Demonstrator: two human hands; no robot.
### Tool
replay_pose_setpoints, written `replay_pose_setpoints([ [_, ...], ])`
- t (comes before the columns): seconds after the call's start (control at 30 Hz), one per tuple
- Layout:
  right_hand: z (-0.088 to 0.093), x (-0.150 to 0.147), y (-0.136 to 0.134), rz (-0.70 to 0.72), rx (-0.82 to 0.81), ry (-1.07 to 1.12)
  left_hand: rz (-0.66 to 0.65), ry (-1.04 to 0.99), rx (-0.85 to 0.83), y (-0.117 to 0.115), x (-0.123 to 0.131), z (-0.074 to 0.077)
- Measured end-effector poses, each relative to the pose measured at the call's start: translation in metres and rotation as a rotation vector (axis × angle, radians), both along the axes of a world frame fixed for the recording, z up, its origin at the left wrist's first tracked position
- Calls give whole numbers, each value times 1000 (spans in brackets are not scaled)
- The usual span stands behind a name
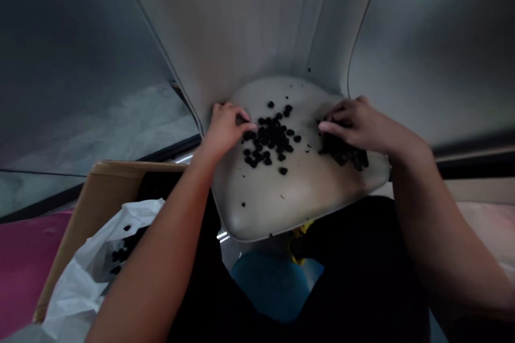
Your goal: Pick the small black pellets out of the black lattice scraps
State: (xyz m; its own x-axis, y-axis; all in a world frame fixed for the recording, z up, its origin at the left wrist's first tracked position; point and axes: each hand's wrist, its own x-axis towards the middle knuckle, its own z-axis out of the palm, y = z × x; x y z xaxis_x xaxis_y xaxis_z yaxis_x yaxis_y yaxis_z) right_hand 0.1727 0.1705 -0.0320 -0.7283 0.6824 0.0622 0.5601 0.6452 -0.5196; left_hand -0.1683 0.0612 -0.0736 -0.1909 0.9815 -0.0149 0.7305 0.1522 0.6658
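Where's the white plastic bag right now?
In the head view, the white plastic bag is at lower left, in the open cardboard box beside the chair seat, partly hidden by the left forearm.

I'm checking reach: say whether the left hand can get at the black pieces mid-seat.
Most likely yes: the left hand is at the left edge of the black pieces on the chair seat, with nothing visible between them.
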Motion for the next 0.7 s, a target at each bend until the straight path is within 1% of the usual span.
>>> replay_pose_setpoints([
  [0.03,-2,-3,-1,6,23,-141,-10,36,-16,0,-1,0],
  [0.07,-4,-4,-2,-56,49,-221,-11,53,-17,0,-1,-1],
  [0.2,-15,2,4,-239,126,-365,5,98,4,-6,1,0],
  [0.27,-18,8,12,-264,144,-396,16,124,13,-10,4,0],
  [0.33,-18,12,18,-247,165,-381,28,139,1,-13,7,0],
  [0.4,-13,10,20,-243,183,-309,36,138,-40,-15,10,-1],
  [0.53,-6,-3,18,-311,185,-131,29,134,-107,-14,14,-1],
  [0.6,-7,-8,17,-321,183,-121,26,141,-116,-14,14,0],
  [0.7,-17,-11,21,-298,158,-133,28,149,-132,-15,13,3],
])
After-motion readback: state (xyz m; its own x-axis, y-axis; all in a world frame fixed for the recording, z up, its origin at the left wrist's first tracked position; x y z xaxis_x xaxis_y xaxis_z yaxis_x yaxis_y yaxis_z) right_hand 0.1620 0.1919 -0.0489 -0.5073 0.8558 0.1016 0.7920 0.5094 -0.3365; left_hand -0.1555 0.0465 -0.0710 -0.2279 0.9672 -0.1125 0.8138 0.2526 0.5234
